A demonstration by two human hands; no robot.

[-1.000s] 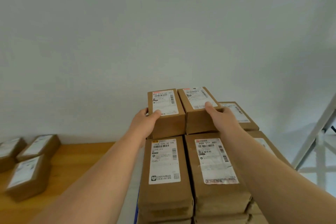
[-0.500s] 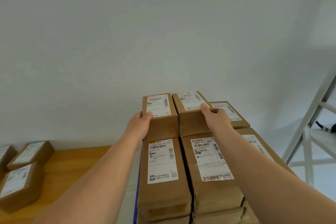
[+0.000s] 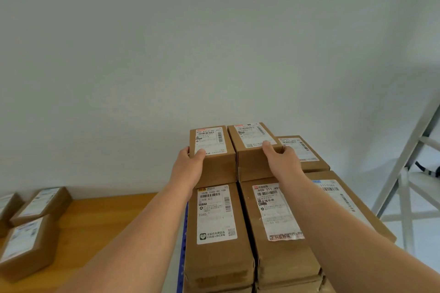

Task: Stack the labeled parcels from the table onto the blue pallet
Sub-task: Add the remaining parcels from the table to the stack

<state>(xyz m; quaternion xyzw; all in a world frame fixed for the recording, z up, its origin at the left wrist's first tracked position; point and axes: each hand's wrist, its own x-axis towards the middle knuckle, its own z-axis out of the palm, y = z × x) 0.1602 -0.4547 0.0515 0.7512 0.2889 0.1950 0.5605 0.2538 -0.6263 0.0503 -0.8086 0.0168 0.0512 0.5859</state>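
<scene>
Seating two small parcels side by side atop the stack on the blue pallet point(image 3: 182, 240), the left hand point(image 3: 190, 164) and right hand point(image 3: 281, 157) each grip one (thumbs on labels), ideally squaring edges flush before release; more parcels point(image 3: 35, 221) wait on the tabletop point(image 3: 100, 221).

Both arms outstretched, left hand point(image 3: 190, 164) and right hand point(image 3: 282, 158) gripping, thumbs on top

Two brown labeled parcels point(image 3: 215, 150) sit side by side atop the stack, one under each hand point(image 3: 189, 166), labels up.
</scene>
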